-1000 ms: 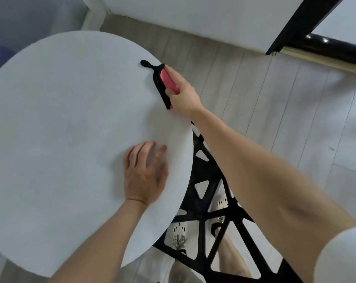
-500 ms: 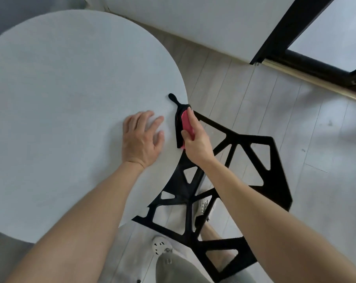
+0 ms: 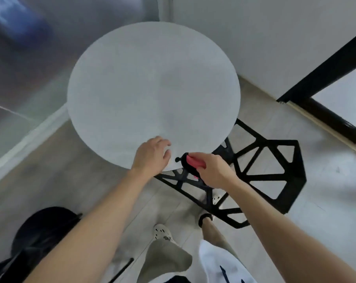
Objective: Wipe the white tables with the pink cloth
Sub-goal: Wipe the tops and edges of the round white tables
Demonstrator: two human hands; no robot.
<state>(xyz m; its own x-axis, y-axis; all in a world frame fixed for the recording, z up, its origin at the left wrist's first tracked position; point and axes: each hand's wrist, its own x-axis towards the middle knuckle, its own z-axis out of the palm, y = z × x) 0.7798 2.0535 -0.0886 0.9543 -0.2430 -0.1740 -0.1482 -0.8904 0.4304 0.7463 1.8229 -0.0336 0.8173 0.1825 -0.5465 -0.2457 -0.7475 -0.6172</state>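
Since the earlier frame the view has drawn back, so the whole round white table now shows. Both hands have come round its rim to the edge nearest the person. The left hand rests palm down on the tabletop just inside that rim, its fingers loosely bent and apart, holding nothing. The right hand sits just beside it, on its thumb side, with fingers and thumb curled tight round the pink cloth.

The cloth lies at the very rim of the table, under the right hand's fingertips, and pokes out toward the left hand. A black piece wraps the cloth's underside and ends in a small knobbed tip. The tip points at the left hand and lies near its thumb without touching. Whether the cloth presses flat on the table or only meets its edge cannot be told.

Below and beyond the right hand stands a black chair with angular cut-outs, partly tucked under the table. Beneath the right forearm the person's feet show on the pale plank floor, one in a white perforated shoe. Below the left forearm, well apart from the hand, is a dark round seat, blurred.
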